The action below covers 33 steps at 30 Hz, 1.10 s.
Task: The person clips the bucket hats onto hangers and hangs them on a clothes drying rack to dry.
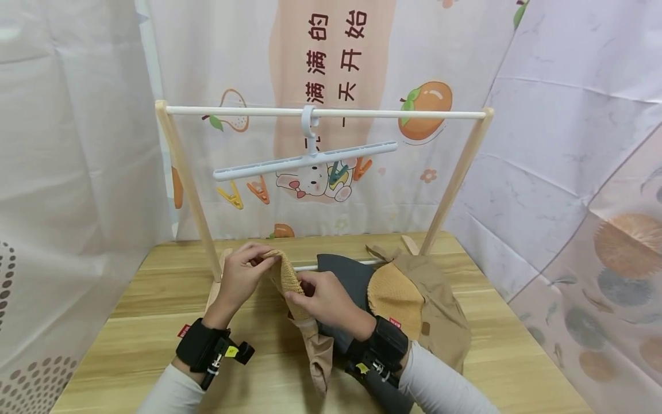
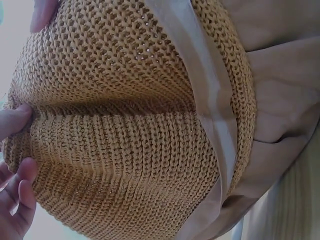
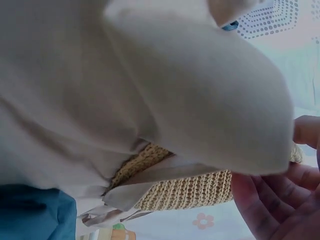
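Observation:
In the head view a mustard knit hat (image 1: 284, 270) with a tan fabric brim (image 1: 316, 351) is held up over the table. My left hand (image 1: 242, 276) pinches the knit at its upper left, thumb against fingers. With thumb and fingers my right hand (image 1: 331, 302) grips the edge on the other side. Ribbed knit (image 2: 120, 145) and a pale fabric band inside the hat fill the left wrist view. Much of the right wrist view is taken up by the brim (image 3: 210, 95), close and blurred.
Right of my hands lie a second tan hat with a knit crown (image 1: 395, 293) and a dark grey cloth item (image 1: 343, 282). Behind them stands a wooden rack (image 1: 191, 190); a pale blue hanger (image 1: 305, 161) hangs from its rail, with several coloured clips (image 1: 258, 190) below.

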Motion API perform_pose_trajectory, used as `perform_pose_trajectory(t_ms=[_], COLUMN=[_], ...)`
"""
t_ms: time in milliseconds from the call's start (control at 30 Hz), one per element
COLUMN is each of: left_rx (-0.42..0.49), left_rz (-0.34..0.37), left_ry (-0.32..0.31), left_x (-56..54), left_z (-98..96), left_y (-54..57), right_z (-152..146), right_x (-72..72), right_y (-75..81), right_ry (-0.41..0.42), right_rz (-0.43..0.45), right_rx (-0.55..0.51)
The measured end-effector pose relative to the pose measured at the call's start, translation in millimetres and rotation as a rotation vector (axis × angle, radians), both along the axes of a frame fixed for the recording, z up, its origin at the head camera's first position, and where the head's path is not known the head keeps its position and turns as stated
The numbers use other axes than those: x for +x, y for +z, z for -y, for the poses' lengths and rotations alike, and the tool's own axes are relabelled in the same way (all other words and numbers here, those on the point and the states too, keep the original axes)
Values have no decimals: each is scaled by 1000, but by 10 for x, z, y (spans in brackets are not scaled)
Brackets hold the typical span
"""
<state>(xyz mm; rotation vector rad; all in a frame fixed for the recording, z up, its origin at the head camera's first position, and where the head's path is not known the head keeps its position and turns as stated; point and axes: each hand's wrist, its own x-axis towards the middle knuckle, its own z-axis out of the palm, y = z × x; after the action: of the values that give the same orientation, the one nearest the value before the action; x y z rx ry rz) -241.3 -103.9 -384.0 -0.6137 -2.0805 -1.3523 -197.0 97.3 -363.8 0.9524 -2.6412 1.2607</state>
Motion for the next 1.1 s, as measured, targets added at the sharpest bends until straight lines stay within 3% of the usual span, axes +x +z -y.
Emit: perform_pose_trajectory(t_ms=[333,533,800,1100], left_rx=[21,32,15,36], left_rz=[-7,-52,-74,-72], left_ry=[9,1,67,82], left_x=[0,-3,-13,11], left_z=[-40,-46,-44,-75], left_y=[12,61,151,228], right_z=[-19,-37,-66,-78], right_x=[-42,-55,-131,-165], right_y=[35,117,228,302], right_ry=[-23,-32,-47,-48], right_rz=[-39,-29,-40,6], right_rx=[20,24,69,65])
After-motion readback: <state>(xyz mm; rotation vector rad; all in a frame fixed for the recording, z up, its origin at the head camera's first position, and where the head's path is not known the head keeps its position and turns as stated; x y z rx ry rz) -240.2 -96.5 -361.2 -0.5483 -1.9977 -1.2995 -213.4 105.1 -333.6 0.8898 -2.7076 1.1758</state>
